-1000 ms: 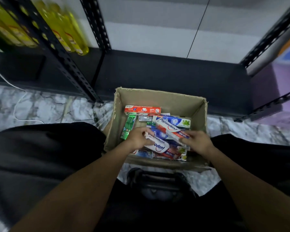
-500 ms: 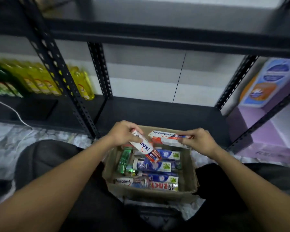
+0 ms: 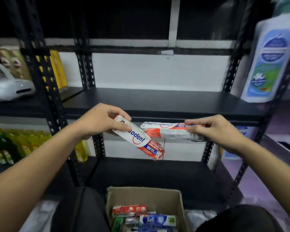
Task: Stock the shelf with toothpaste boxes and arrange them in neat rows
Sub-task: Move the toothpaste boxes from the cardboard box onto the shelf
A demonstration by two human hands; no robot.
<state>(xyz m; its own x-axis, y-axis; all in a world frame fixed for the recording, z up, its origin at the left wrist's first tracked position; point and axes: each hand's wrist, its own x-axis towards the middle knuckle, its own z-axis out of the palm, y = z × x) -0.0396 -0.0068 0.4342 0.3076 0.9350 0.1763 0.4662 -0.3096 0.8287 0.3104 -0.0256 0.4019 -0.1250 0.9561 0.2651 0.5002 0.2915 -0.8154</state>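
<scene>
Both hands were held in front of the middle shelf [image 3: 157, 101], whose front edge ran directly behind the two boxes. The shelf's dark board showed across its width between the perforated black posts [image 3: 42, 81], with a large white bottle [image 3: 268, 61] standing at its right end. Yellow bottles [image 3: 59, 71] stood in the bay to the left.

The left hand [image 3: 97, 121] gripped the upper end of the tilted toothpaste box [image 3: 139, 139], fingers and thumb curled round it, its lower end pointing down and right. The right hand [image 3: 214, 131] pinched the right end of the level toothpaste box [image 3: 167, 131] between thumb and bent fingers. The two boxes met near the middle; whether they touched could not be told.

Both boxes were white and red with a blue band, the lower corner of the tilted one crumpled. It read "sodent", "10X" and "PENCEGAH GIGI BERLUBANG"; the level one showed "Pep" and "10X". Below, an open cardboard carton [image 3: 141, 195] held further boxes, one blue and marked "Safi" [image 3: 157, 220].
</scene>
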